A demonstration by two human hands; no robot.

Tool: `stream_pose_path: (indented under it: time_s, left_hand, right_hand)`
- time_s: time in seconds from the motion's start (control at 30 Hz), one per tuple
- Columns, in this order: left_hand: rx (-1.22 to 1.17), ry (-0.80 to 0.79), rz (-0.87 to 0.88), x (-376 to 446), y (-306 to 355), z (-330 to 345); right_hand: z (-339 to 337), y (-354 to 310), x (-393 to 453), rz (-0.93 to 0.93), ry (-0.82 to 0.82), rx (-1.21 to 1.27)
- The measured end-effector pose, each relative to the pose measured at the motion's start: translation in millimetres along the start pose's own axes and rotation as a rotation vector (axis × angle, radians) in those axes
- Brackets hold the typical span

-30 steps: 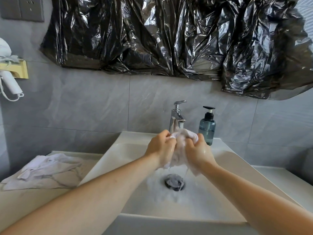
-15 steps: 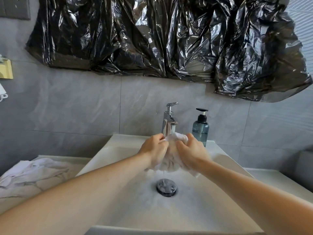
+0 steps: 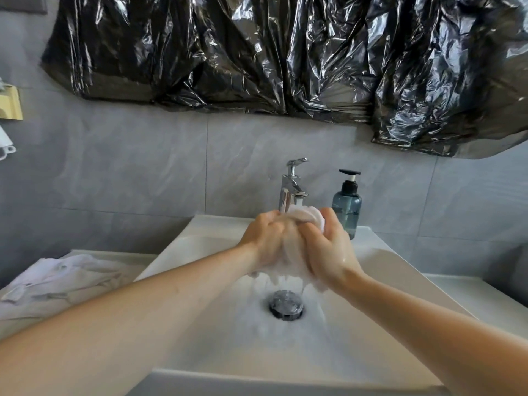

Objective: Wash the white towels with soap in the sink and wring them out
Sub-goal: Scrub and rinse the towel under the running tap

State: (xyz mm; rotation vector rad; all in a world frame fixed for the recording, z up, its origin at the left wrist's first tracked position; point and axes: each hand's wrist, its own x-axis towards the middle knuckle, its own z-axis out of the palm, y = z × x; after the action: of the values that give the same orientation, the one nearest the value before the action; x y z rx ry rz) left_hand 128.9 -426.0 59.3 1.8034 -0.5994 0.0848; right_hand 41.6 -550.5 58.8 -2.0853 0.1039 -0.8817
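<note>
Overhead, crumpled black plastic sheeting (image 3: 257, 52) covers the top of the grey tiled wall (image 3: 128, 167), and below it the white sink (image 3: 400, 270) fills the lower middle of the view. On the counter to the left lies a loose heap of white cloth (image 3: 63, 278), apparently the other towels, well apart from the hands. A chrome tap (image 3: 291, 187) stands at the back of the basin with a blue-grey soap pump bottle (image 3: 346, 207) just beside it on the right, and the drain (image 3: 285, 304) sits in the sudsy basin floor.

The step in hand looks like squeezing or scrubbing one towel (image 3: 303, 218) over the basin: it is bunched into a wad directly under the spout and above the drain, with foamy water dripping from its lower end. The left hand (image 3: 265, 241) curls tightly round the wad's left side, and the right hand (image 3: 328, 250) clamps its right side, the two fists pressed close together with cloth showing between and above them.

Next, I judge, the move calls for twisting the fists in opposite directions while keeping the wad low over the basin so the runoff stays inside. Whether the tap is running cannot be told.
</note>
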Motion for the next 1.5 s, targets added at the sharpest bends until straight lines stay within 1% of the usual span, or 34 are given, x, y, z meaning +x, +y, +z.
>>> stream_pose_path:
  time_s: [0.07,0.1,0.17,0.2,0.27,0.33,0.4,0.47,0.57,0.63,0.7,0.77,0.8,0.9,0.93,0.97,1.0,1.03,1.07,1.1,1.13,1.17,1.2,1.23,1.27,1.3,1.33,1.37,1.43,1.47,1.5]
  left_hand:
    - [0.027,0.034,0.051,0,1,-3]
    - [0.026,0.042,0.056,-2,2,-3]
    - [0.084,0.005,0.033,-6,5,-5]
    - [0.145,-0.021,0.017,-7,5,-6]
    - [0.281,-0.071,-0.001,-10,5,-12]
    - [0.447,-0.089,0.013,-14,3,-20]
    - [0.623,-0.072,0.046,-18,1,-31]
    - [0.765,-0.035,0.116,-23,-1,-43]
    - [0.934,0.099,0.252,-26,-9,-56]
    - [0.947,0.16,0.259,-27,-17,-59]
    - [0.91,0.194,0.235,-28,-23,-57]
    - [0.845,0.262,0.234,-27,-22,-55]
    - [0.796,0.312,0.253,-26,-21,-55]
    - [0.624,0.442,0.399,-24,-17,-57]
    - [0.593,0.464,0.448,-24,-14,-60]
    - [0.596,0.462,0.48,-24,-15,-62]
    - [0.634,0.422,0.494,-26,-15,-65]
    - [0.679,0.318,0.475,-29,-15,-68]
    - [0.701,0.143,0.39,-31,-16,-71]
    - [0.693,-0.078,0.242,-35,-16,-70]
    - [0.676,-0.291,0.062,-40,-17,-65]
    - [0.675,-0.42,-0.062,-43,-19,-59]
    - [0.721,-0.468,-0.103,-45,-20,-53]
    - [0.777,-0.442,-0.091,-47,-18,-48]
    - [0.828,-0.372,-0.054,-47,-16,-45]
    - [0.853,-0.31,-0.013,-45,-14,-43]
    - [0.86,-0.301,-0.017,-44,-11,-41]
    - [0.856,-0.347,-0.062,-44,-4,-41]
    - [0.872,-0.503,-0.255,-40,4,-36]
    - [0.931,-0.566,-0.341,-41,9,-31]
    - [0.999,-0.605,-0.388,-43,11,-27]
  right_hand:
    - [-1,2,7,0.002,-0.008,-0.035]
    - [-3,4,12,0.042,-0.026,-0.076]
    - [-5,9,19,0.147,-0.107,-0.154]
    - [-5,11,20,0.175,-0.155,-0.206]
    - [-9,12,20,0.164,-0.264,-0.35]
    - [-15,10,18,0.163,-0.316,-0.426]
    - [-25,10,16,0.212,-0.313,-0.436]
    - [-33,10,13,0.216,-0.233,-0.425]
    - [-41,9,6,0.214,-0.122,-0.397]
    - [-41,7,-1,0.202,-0.098,-0.382]
    - [-37,6,-10,0.149,-0.16,-0.402]
    - [-34,9,-15,0.094,-0.208,-0.457]
    - [-34,10,-16,0.063,-0.19,-0.459]
    - [-37,11,-11,-0.119,-0.021,-0.379]
    - [-37,11,-9,-0.168,0.002,-0.366]
    - [-37,10,-9,-0.184,-0.013,-0.371]
    - [-36,11,-11,-0.154,-0.071,-0.407]
    - [-34,14,-14,-0.09,-0.164,-0.464]
    - [-31,17,-16,0.0,-0.275,-0.527]
    - [-30,19,-18,0.068,-0.364,-0.563]
    - [-29,19,-20,0.107,-0.404,-0.563]
    - [-30,20,-19,0.117,-0.394,-0.525]
    - [-31,20,-17,0.11,-0.357,-0.473]
    - [-31,21,-16,0.096,-0.324,-0.438]
    - [-32,21,-16,0.089,-0.322,-0.439]
    - [-32,22,-17,0.091,-0.356,-0.468]
    - [-32,24,-18,0.104,-0.413,-0.521]
    - [-31,28,-19,0.125,-0.482,-0.562]
    - [-30,32,-19,0.211,-0.582,-0.566]
    - [-30,31,-18,0.252,-0.604,-0.537]
    - [-30,32,-16,0.277,-0.61,-0.524]
